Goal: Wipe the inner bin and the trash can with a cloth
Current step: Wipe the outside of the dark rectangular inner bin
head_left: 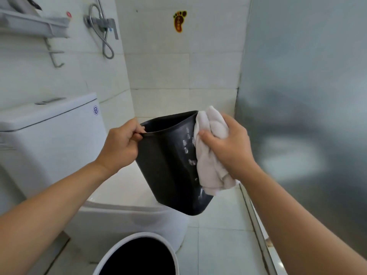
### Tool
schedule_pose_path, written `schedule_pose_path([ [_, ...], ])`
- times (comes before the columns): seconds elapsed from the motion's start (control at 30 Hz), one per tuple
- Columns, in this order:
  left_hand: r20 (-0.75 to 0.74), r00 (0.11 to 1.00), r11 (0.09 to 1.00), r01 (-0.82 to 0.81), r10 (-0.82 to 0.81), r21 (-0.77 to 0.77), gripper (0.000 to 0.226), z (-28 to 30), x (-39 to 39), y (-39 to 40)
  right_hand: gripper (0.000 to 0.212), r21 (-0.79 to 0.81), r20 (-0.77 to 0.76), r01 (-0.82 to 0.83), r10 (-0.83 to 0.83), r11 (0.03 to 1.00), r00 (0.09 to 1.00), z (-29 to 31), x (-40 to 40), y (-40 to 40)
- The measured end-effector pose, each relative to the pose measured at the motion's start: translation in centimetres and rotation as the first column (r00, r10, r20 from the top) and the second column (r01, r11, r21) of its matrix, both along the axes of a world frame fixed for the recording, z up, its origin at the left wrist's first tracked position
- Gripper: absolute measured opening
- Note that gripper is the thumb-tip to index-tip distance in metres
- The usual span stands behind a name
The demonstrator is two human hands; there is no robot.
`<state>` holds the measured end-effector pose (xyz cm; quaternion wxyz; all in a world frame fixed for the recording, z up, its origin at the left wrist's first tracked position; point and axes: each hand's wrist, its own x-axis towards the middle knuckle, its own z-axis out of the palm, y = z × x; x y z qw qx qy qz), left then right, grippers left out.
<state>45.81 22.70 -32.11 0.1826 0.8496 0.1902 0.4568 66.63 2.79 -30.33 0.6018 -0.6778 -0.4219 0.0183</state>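
Wiping is on the inner bin (168, 165) right now, outside wall. Your left hand (121, 143) pinches the bin's rim, thumb on the outside edge, other fingers curled at the lip, and holds the black bin up in the air over the toilet (119, 197). Your right hand (228, 145) is clamped round the white cloth (210, 155), pressing it on the bin's right side near the top. Wet-looking marks or smears show on the wall just beside the cloth, running down to the bottom corner.

Next, I think: rub the cloth down over those marks, then turn the bin w/ your left hand to get the other sides and the inside. Keep the pinch tight, since a rim hold could slip.

Trash can (137, 253) sits on the floor below, white w/ a dark opening. It looks untouched, so that part is prob. not done yet.

Hard to see: the bin's inside is too dark to tell if clean. Its far side is hidden. The trash can is cut off at the bottom edge.
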Motion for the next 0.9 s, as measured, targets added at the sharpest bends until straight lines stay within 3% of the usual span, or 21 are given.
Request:
schedule_pose_path([
  [0.1, 0.001, 1.0, 1.0, 0.001, -0.001, -0.003, 0.026, 0.0, 0.1, 0.9, 0.036, 0.042, -0.021, -0.014, 0.015, 0.999, 1.0, -0.8, 0.0, 1.1],
  [0.2, -0.143, 0.989, 0.998, 0.015, -0.024, -0.064, 0.031, 1.5, -0.1, 1.7, 0.035, 0.021, 0.009, -0.019, 0.019, 1.0, 1.0, -0.6, 0.6, 2.2],
  [0.37, -0.324, 0.9, 0.945, 0.22, -0.293, -0.241, 0.019, 4.5, -0.3, 0.4, 0.047, -0.007, 0.029, -0.014, 0.014, 1.0, 0.999, -0.3, 1.1, 3.7],
  [0.47, -0.383, 0.881, 0.959, 0.237, -0.278, -0.153, 0.056, 5.7, 0.8, -1.1, 0.047, -0.024, 0.064, -0.034, 0.036, 0.999, 0.997, 0.0, 0.8, 4.8],
  [0.6, -0.354, 0.892, 0.959, 0.254, -0.281, -0.121, 0.052, 6.2, 1.6, -1.5, 0.055, -0.072, 0.135, -0.043, 0.053, 0.996, 0.989, -0.3, 0.5, 5.4],
  [0.7, -0.302, 0.913, 0.959, 0.239, -0.276, -0.152, 0.049, 5.9, 1.4, -1.3, 0.054, -0.098, 0.314, -0.04, 0.07, 0.994, 0.947, -0.9, -0.4, 4.5],
  [0.8, -0.277, 0.922, 0.959, 0.232, -0.271, -0.166, 0.05, 5.9, 1.3, -1.6, 0.051, -0.084, 0.541, -0.069, 0.103, 0.994, 0.835, -1.2, -2.3, 4.0],
  [0.9, -0.256, 0.922, 0.949, 0.244, -0.291, -0.202, 0.05, 6.1, 0.9, -1.7, 0.05, -0.028, 0.658, -0.046, 0.053, 0.999, 0.752, -1.2, -3.5, 4.3],
])
